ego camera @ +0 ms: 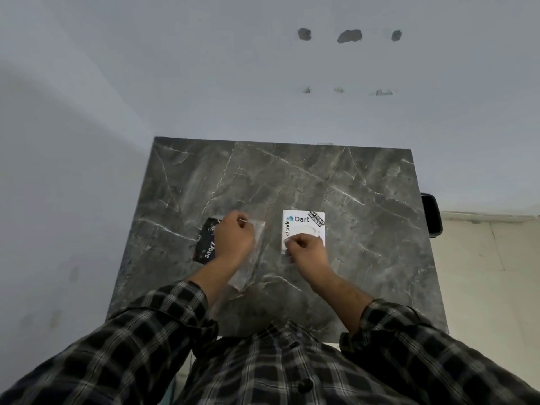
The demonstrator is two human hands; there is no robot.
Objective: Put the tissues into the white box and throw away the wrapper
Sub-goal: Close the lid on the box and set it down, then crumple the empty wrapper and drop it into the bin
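Note:
A white box (304, 222) with "Dart" and "code" stickers lies flat on the dark marble table (292, 176). My right hand (306, 249) rests on its near edge, fingers curled, pinching something white at the box's lower left corner. My left hand (233, 238) is closed over a clear plastic wrapper (251, 258) that spreads on the table to the left of the box. A black packet (206, 247) with white lettering lies partly under my left hand. Whether tissues are inside the box is hidden.
The table stands against a pale grey wall. A black object (432, 214) sits off the table's right edge, over a light tiled floor (491, 273). My checked sleeves fill the near part of the view.

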